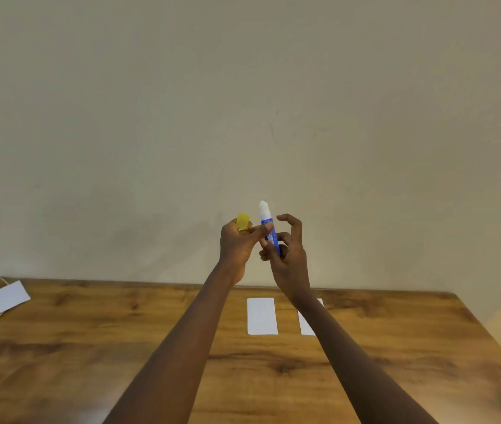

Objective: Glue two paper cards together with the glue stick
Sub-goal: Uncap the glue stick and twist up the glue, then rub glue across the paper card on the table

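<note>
Your glue stick (265, 220) stands upright and uncapped, its lower end gripped by your right hand's (289, 263) curled fingers, forefinger lifted clear. Just beside it, your left hand (236, 244) pinches the yellow cap (242, 221). Below your fingers, two white cards (261, 316) lie apart on the table (90, 347).

Left forearm (182, 347), right forearm (350, 356) bare from 6 o'clock edge up; left hand (237, 249), right hand (289, 267) bare, fingers long.
</note>
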